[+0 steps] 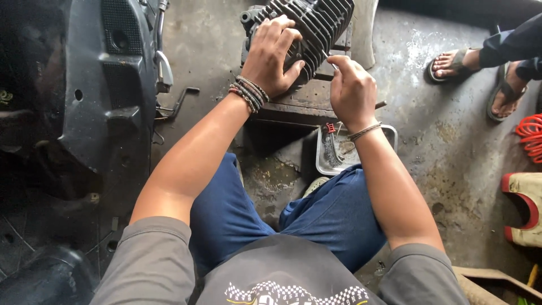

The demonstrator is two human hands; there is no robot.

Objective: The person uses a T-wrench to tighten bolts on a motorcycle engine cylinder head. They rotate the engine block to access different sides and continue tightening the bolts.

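Blue-trousered knees (271, 214) are seen below a black finned metal engine cylinder (316, 25), gripped by the left hand (271, 56); beside it, a thin metal tool (330, 61) is pinched by the right hand (353, 90).

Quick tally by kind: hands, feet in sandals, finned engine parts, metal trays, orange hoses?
Hands: 2, left hand and right hand
Sandalled feet: 2
Finned cylinder: 1
Metal tray: 1
Orange coiled hose: 1
Total: 7
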